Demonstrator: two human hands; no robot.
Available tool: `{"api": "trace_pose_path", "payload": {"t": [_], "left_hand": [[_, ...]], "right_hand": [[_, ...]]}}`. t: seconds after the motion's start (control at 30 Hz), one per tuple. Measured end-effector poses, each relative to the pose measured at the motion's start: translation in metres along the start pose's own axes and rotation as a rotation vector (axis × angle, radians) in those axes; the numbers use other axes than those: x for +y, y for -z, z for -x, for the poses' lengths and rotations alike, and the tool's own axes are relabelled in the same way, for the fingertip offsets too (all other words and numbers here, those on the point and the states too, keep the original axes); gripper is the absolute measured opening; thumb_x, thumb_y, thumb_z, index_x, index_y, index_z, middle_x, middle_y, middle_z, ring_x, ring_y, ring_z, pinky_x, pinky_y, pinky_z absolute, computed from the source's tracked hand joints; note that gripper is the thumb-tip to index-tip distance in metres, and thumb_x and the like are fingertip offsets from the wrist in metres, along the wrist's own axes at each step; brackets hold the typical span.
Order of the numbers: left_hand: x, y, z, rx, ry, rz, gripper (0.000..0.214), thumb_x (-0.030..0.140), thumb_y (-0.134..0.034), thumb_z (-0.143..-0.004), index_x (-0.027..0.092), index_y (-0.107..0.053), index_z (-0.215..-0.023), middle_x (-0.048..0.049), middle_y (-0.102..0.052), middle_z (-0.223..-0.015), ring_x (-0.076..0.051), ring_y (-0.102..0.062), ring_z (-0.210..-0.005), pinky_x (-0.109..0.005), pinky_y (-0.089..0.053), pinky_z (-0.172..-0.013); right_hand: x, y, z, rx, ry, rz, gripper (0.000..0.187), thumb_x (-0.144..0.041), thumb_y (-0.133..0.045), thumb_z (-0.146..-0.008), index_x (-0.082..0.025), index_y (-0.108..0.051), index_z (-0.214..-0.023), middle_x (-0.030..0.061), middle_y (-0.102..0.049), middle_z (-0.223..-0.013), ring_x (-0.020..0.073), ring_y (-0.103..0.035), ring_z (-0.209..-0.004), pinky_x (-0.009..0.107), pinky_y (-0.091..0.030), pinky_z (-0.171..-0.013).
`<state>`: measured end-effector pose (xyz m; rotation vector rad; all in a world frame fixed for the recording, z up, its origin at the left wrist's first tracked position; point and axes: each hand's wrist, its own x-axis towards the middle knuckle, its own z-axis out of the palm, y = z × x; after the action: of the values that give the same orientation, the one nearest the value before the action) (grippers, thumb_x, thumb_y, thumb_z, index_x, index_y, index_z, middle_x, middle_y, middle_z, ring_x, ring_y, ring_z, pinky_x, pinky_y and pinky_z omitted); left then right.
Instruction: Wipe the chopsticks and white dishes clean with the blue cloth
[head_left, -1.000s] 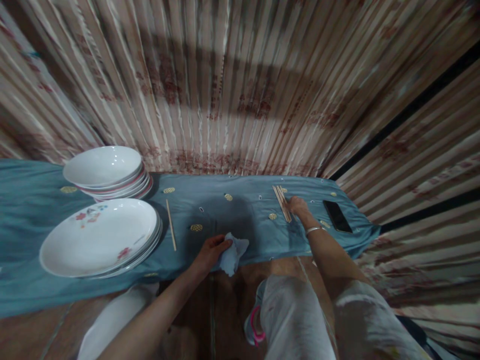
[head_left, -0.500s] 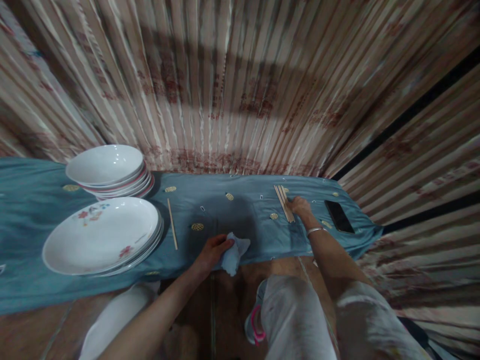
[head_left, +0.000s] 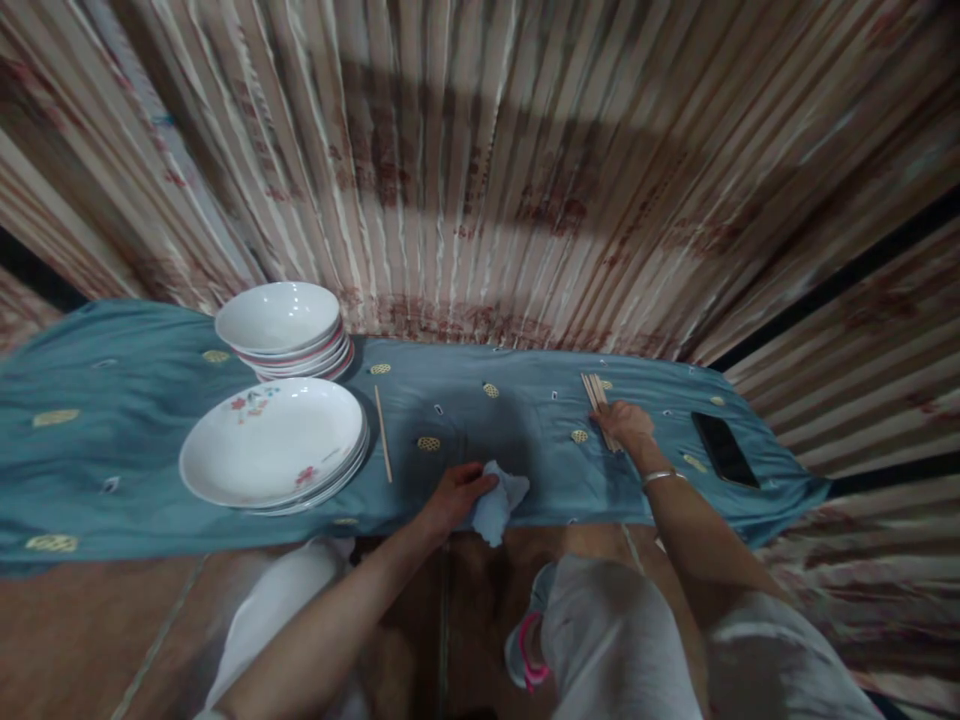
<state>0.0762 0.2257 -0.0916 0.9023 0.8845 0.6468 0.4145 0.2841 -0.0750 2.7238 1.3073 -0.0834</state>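
- My left fingers (head_left: 472, 470) pinch a pale cloth (head_left: 500, 505); my right fingers (head_left: 607, 415) touch the chopstick bundle (head_left: 597, 390), closed or not I can't tell.
- Left of centre: lone chopstick (head_left: 383, 435), lengthways up the frame, beside plates (head_left: 277, 440), nearer my left fingers.
- Centre: open tabletop (head_left: 525, 425).
- Right: chopstick bundle slants lower-right; phone (head_left: 724, 449) beyond.

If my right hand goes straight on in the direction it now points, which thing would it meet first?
Probably the bunch of thin sticks: your right hand seems to touch them, though depth is hard to judge here.
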Motion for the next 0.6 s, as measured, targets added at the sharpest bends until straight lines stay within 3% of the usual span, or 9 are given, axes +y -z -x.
{"api": "trace_pose_path", "payload": {"t": [0.2,0.3,0.4,0.47,0.53,0.6], "left_hand": [[0.001,0.002,0.001,-0.005,-0.009,0.015,0.048,0.055,-0.081,-0.049,0.013,-0.064,-0.068,0.0016,-0.055,-0.055,-0.009,-0.044,-0.050,-0.024,-0.031,-0.049],[0.001,0.003,0.002,-0.005,-0.026,0.016,0.046,0.053,-0.081,-0.051,0.013,-0.065,-0.067,0.0014,-0.056,-0.056,-0.009,-0.045,-0.051,-0.024,-0.031,-0.050],[-0.001,0.001,0.003,-0.007,-0.040,0.031,0.043,0.050,-0.082,-0.053,0.013,-0.067,-0.069,0.0013,-0.057,-0.057,-0.009,-0.045,-0.052,-0.023,-0.032,-0.051],[-0.005,-0.001,0.001,-0.011,-0.039,0.056,0.040,0.046,-0.082,-0.054,0.012,-0.067,-0.067,0.0016,-0.056,-0.056,-0.009,-0.045,-0.051,-0.023,-0.032,-0.050],[-0.010,-0.003,-0.002,-0.002,-0.041,0.064,0.031,0.039,-0.081,-0.058,0.012,-0.068,-0.067,0.0012,-0.057,-0.055,-0.010,-0.047,-0.051,-0.023,-0.034,-0.051],[-0.016,-0.003,-0.006,0.059,-0.050,0.000,0.022,0.033,-0.076,-0.067,0.012,-0.071,-0.071,-0.0007,-0.061,-0.062,-0.012,-0.051,-0.055,-0.023,-0.041,-0.054]], "right_hand": [[-0.008,0.016,0.016,-0.036,-0.010,0.076,0.040,-0.043,-0.054,-0.091,-0.013,-0.065,-0.113,0.0218,-0.066,-0.115,0.0282,-0.063,-0.112,0.037,-0.048,-0.090],[-0.027,0.031,0.032,0.010,0.108,0.099,0.032,-0.034,-0.055,-0.091,-0.010,-0.066,-0.110,0.0232,-0.067,-0.111,0.0290,-0.062,-0.112,0.037,-0.047,-0.091],[-0.068,0.048,0.059,0.048,0.353,0.044,0.030,-0.027,-0.050,-0.093,-0.008,-0.066,-0.109,0.0239,-0.069,-0.107,0.0291,-0.064,-0.108,0.035,-0.046,-0.089],[-0.105,0.057,0.086,0.029,0.519,-0.012,0.028,-0.030,-0.049,-0.095,-0.017,-0.069,-0.109,0.0127,-0.072,-0.107,0.0213,-0.065,-0.105,0.025,-0.045,-0.087],[-0.145,0.061,0.119,-0.066,0.871,-0.156,0.027,-0.023,-0.047,-0.094,-0.017,-0.071,-0.105,0.0077,-0.073,-0.104,0.0181,-0.066,-0.100,0.023,-0.044,-0.083],[-0.181,0.060,0.152,-0.169,1.104,-0.208,0.024,-0.022,-0.052,-0.091,-0.017,-0.073,-0.102,0.0043,-0.074,-0.101,0.0166,-0.067,-0.097,0.022,-0.044,-0.082]]}}
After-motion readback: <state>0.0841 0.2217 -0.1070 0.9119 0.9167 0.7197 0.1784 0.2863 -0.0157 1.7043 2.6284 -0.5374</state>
